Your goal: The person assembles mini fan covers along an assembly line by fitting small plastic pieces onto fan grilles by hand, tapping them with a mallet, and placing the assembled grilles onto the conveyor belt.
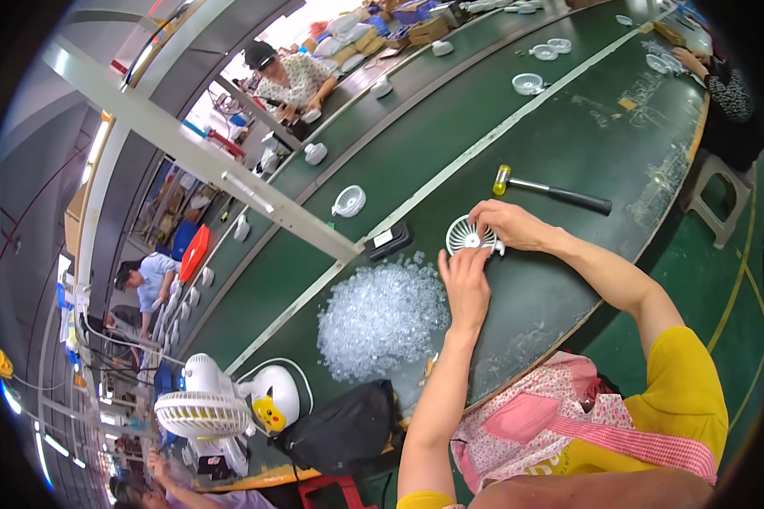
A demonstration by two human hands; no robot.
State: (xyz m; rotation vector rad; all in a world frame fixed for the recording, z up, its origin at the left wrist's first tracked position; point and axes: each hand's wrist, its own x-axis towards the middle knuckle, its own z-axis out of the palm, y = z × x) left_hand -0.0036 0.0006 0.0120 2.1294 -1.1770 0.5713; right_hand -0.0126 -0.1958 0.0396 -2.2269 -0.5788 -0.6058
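Observation:
A small round white fan grille [464, 234] lies on the dark green bench. My right hand [508, 224] rests over its right edge, fingers curled on the rim. My left hand [464, 282] reaches up from below with fingertips at the grille's lower edge. Both hands seem to grip the grille. A heap of small clear plastic pieces [380, 317] lies just left of my left hand.
A hammer with a yellow head and black handle [552, 192] lies beyond my hands. A small black box [388, 240] sits left of the grille. White fan parts [349, 201] ride the green conveyor. A white desk fan [205, 409] and black bag [341, 428] stand at lower left. Other people work along the line.

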